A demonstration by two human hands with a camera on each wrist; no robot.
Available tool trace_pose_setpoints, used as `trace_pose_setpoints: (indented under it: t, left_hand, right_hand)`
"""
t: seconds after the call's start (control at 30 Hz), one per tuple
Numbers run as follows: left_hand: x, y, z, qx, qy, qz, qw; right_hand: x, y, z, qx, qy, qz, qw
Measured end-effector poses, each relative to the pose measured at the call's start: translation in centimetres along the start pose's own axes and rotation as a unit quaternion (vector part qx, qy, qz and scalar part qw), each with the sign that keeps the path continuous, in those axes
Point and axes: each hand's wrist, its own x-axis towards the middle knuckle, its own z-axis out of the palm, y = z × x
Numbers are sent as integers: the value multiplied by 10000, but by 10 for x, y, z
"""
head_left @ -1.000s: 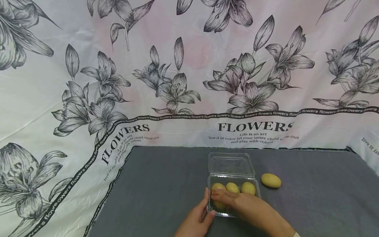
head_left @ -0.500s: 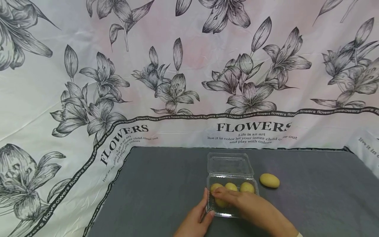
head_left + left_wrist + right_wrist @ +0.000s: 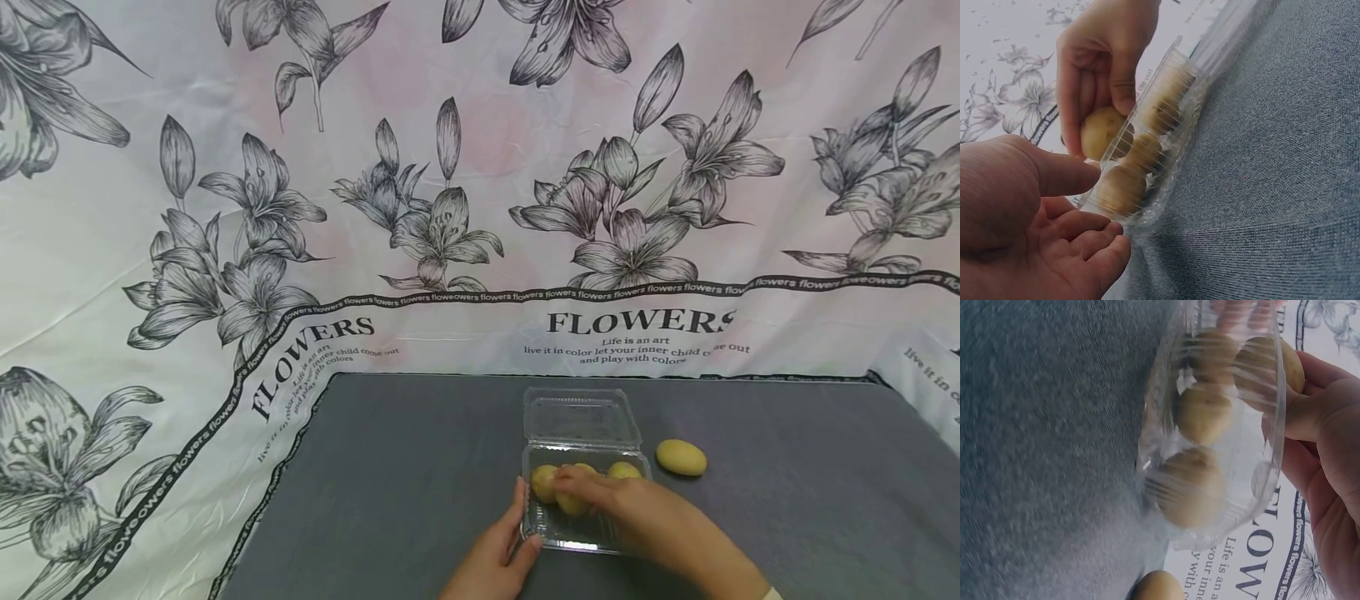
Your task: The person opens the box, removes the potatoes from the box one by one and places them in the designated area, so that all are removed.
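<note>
A clear plastic clamshell box (image 3: 562, 533) stands with its lid (image 3: 577, 417) folded back. Along its back lie three yellow potatoes: a left potato (image 3: 543, 483), a middle one mostly covered by fingers, and a right potato (image 3: 624, 471). My right hand (image 3: 652, 517) pinches another potato (image 3: 1100, 132) between thumb and fingers, just above the box's rim, ahead of that row. My left hand (image 3: 491, 550) rests against the box's left side, its thumb at the front left corner and its fingers extended along the wall.
One more potato (image 3: 681, 457) lies on the grey tabletop (image 3: 405, 467), to the right of the box. A flower-printed curtain (image 3: 480, 167) hangs behind the table's far edge.
My right hand has moved slightly rightward with its potato, uncovering more of the left back potato and covering the middle one. The left hand keeps its place on the box.
</note>
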Motion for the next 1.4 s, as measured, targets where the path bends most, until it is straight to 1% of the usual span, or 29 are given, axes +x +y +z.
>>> trace_pose_setpoints:
  t: [0.03, 0.1, 0.27, 0.33, 0.5, 0.63, 0.7, 0.83, 0.97, 1.1, 1.17, 1.3, 1.4]
  left_hand:
    - [0, 0, 0, -7, -2, 25, 10000]
    - [0, 0, 0, -57, -27, 56, 10000]
    - [0, 1, 0, -158, -28, 86, 9998]
    - [0, 1, 0, -180, -17, 81, 9998]
    - [0, 0, 1, -234, -20, 49, 9997]
    - [0, 0, 1, -270, -33, 35, 9996]
    - [0, -1, 1, -258, -25, 45, 9997]
    - [0, -1, 1, -182, -10, 97, 9998]
    - [0, -2, 1, -57, -17, 86, 9999]
    - [-1, -2, 0, 56, -5, -41, 10000]
    - [-1, -2, -1, 84, 6, -77, 9999]
    - [-2, -2, -1, 127, 24, -73, 9999]
    - [-2, -3, -1, 160, 32, -114, 9998]
  right_hand:
    - [0, 0, -1, -102, 56, -14, 9999]
    - [-1, 1, -4, -141, 72, 27, 9999]
    - [-3, 3, -10, 77, -50, 311, 9995]
    - [-4, 4, -11, 107, -47, 364, 9993]
    - [-5, 9, -11, -42, 79, 306, 9995]
    - [-6, 10, -15, -17, -18, 367, 9993]
    - [-7, 10, -17, 24, -86, 440, 9990]
    - [-9, 11, -20, -110, -113, 477, 9987]
    - [-10, 12, -23, -357, -42, 336, 9988]
    - [-12, 14, -25, -563, -39, 234, 9981]
    - [-12, 15, -26, -565, -68, 258, 9980]
    - [-14, 17, -25, -383, -149, 454, 9981]
    - [-14, 18, -25, -303, -167, 518, 9981]
